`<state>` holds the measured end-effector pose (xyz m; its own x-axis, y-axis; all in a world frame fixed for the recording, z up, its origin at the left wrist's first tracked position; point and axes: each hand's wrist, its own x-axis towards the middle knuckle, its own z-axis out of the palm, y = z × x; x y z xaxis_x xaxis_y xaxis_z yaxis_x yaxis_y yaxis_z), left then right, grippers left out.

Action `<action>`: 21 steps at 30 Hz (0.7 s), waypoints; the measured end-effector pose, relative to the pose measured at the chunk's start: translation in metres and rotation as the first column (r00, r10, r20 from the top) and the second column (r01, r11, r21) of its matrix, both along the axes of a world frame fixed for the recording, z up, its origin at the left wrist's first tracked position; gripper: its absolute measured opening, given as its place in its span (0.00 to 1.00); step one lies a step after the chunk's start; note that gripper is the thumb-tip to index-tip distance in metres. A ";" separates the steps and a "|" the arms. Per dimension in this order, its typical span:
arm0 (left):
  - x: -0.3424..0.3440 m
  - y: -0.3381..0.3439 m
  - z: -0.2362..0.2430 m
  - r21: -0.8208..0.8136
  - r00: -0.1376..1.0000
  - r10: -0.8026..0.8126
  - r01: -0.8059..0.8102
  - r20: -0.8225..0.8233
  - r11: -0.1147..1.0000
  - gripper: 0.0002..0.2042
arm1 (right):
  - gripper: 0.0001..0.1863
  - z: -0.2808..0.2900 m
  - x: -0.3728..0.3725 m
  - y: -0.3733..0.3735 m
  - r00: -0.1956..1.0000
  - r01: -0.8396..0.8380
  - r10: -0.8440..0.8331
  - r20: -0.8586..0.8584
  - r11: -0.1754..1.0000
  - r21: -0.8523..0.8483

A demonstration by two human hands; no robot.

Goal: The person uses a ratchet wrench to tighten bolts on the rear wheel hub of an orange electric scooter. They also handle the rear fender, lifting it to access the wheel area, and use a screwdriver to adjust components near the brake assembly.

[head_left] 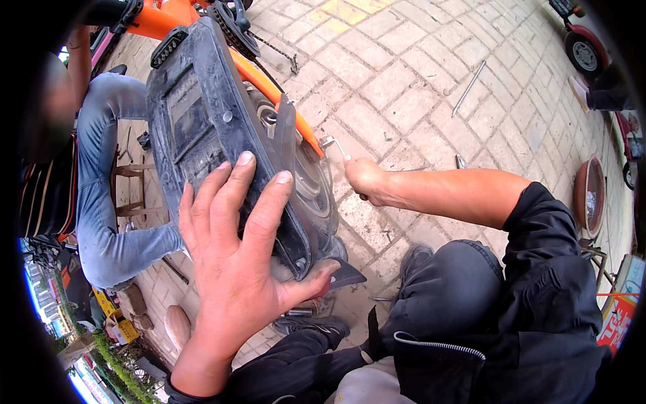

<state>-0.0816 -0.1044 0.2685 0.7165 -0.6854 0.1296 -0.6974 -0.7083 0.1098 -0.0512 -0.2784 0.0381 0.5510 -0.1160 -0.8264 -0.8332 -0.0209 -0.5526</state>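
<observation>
An orange bike frame stands tilted in front of me, with a scuffed black plastic case over its rear wheel. My left hand is open at the case's near end, fingers spread over its top. Its thumb reaches out past the near corner; whether the palm presses on the case, I cannot tell. Right of the wheel, my right hand is closed around a bent metal wrench. The wrench head is at the rear end of the orange frame, by the axle. Its lower part is hidden in my fist.
A seated person in blue jeans is close on the left. A long metal rod and a small metal tool lie on the paving. A brown basin stands at the right. A loose chain hangs beyond the case.
</observation>
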 end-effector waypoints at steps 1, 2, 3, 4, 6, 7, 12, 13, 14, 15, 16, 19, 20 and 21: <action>0.000 0.000 0.001 0.001 1.000 -0.001 0.001 0.002 1.000 0.41 | 0.21 -0.002 -0.002 -0.006 0.999 -0.042 0.040 0.037 0.998 0.053; 0.000 0.001 0.000 0.004 1.000 0.002 -0.002 0.001 1.000 0.42 | 0.21 -0.003 -0.004 -0.014 0.994 -0.089 0.082 0.074 0.991 0.103; 0.000 0.002 0.000 0.007 1.000 0.004 -0.004 0.000 1.000 0.42 | 0.20 -0.005 -0.004 -0.017 0.986 -0.138 0.122 0.113 0.979 0.151; -0.001 0.004 0.000 0.011 1.000 0.007 -0.007 -0.002 1.000 0.42 | 0.19 -0.007 -0.001 -0.016 0.974 -0.103 0.066 0.217 0.980 0.168; -0.001 0.004 0.000 0.017 1.000 0.009 -0.009 -0.003 1.000 0.42 | 0.16 -0.011 0.002 -0.014 0.908 -0.029 -0.068 0.413 0.974 0.225; -0.001 0.004 0.001 0.020 1.000 0.011 -0.011 -0.004 1.000 0.42 | 0.15 -0.014 0.004 -0.013 0.905 -0.003 -0.100 0.414 0.970 0.241; 0.000 0.001 0.000 0.024 1.000 0.017 -0.017 -0.008 1.000 0.42 | 0.12 -0.038 0.007 -0.002 0.697 0.066 -0.013 0.717 0.997 -0.047; 0.000 0.000 0.000 0.024 1.000 0.018 -0.018 -0.004 1.000 0.42 | 0.13 -0.043 0.006 -0.004 0.716 0.061 0.002 0.698 0.996 -0.066; 0.000 0.000 0.000 0.027 1.000 0.021 -0.020 -0.005 0.999 0.42 | 0.13 -0.039 0.007 -0.004 0.733 0.050 0.019 0.680 0.995 -0.081; -0.001 0.000 -0.001 0.030 1.000 0.022 -0.022 -0.006 0.999 0.42 | 0.14 -0.035 0.008 -0.003 0.749 0.038 0.036 0.662 0.994 -0.098; -0.001 0.000 0.000 0.031 1.000 0.023 -0.023 -0.006 0.999 0.42 | 0.13 -0.035 0.006 0.001 0.741 0.105 -0.017 0.672 0.990 -0.090; -0.001 0.000 0.000 0.025 1.000 0.019 -0.019 -0.003 1.000 0.42 | 0.14 -0.025 0.007 -0.005 0.816 0.045 -0.083 0.572 0.996 0.080; -0.001 0.001 0.000 0.027 1.000 0.021 -0.020 -0.006 0.999 0.42 | 0.15 -0.019 0.005 -0.007 0.861 0.042 -0.145 0.487 0.975 0.217; -0.001 0.003 0.000 0.030 1.000 0.022 -0.022 -0.009 0.999 0.42 | 0.16 -0.013 0.000 -0.010 0.900 0.049 -0.193 0.390 0.936 0.349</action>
